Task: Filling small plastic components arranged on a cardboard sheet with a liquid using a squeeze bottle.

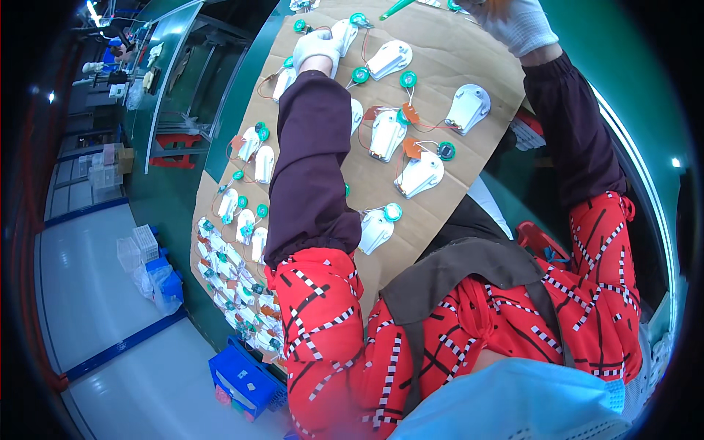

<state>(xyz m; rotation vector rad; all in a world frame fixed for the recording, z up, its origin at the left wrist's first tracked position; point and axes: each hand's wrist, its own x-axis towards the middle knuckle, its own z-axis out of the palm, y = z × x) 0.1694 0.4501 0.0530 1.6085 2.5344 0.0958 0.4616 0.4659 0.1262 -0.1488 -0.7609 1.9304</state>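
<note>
My left hand point(318, 48), in a white glove, reaches to the far part of the cardboard, its fingers curled against a white plastic housing point(343, 35). Beside that housing is a green round part point(358, 20) on thin wires. My right hand point(519, 28), also gloved, is closed at the upper right edge; a blurred orange thing point(500, 7) shows at its fingers, mostly cut off. A green pointed thing point(398, 8) juts in at the top. Nearby lie another white housing point(389, 59) and a green round part point(408, 79).
The brown cardboard sheet point(440, 70) lies on a green table point(612, 40). More wired housings are spread over it, including one housing point(468, 109) at right. A dense cluster of housings point(238, 282) covers the near left corner. A blue bin point(246, 378) stands below.
</note>
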